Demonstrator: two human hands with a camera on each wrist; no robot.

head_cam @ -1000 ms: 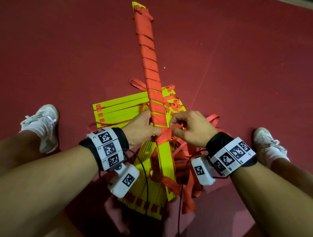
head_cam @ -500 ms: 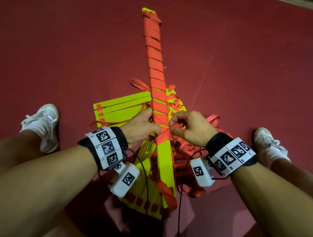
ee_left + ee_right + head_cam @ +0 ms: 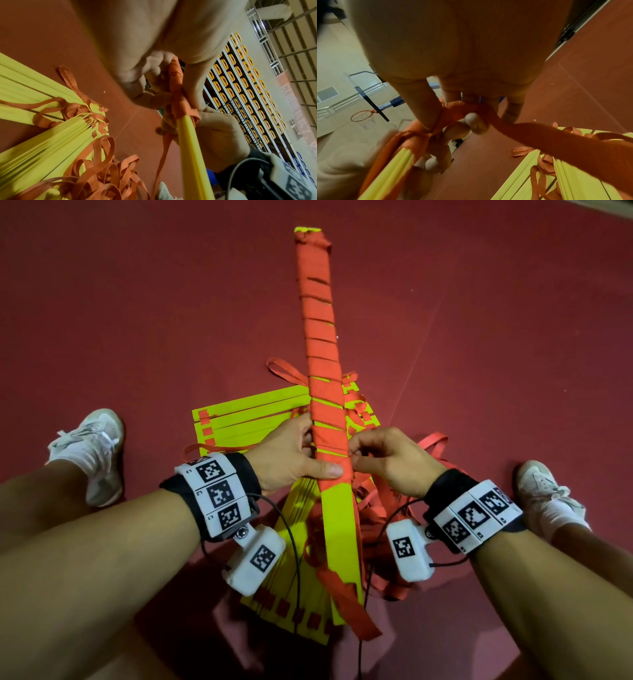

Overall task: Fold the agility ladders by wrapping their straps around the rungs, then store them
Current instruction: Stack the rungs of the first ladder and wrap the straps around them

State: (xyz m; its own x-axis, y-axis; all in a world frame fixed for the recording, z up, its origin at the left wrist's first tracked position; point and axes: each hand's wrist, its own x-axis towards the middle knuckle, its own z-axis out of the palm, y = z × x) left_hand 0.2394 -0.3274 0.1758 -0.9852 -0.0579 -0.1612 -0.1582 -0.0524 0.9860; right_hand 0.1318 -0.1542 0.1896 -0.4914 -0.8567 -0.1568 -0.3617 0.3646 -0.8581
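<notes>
Rungs (image 3: 339, 539), bundled and held between both hands, are mid-wrap: the left hand (image 3: 291, 457) grips the bundle, thumb pressing the latest turn, the right hand (image 3: 390, 463) pinches the strap (image 3: 323, 392), which next needs pulling taut toward the bare near end.

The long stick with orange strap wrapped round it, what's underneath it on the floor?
Under the wrapped bundle lie more yellow rungs and loose orange straps on the red floor. The parts beneath the hands are hidden.
</notes>
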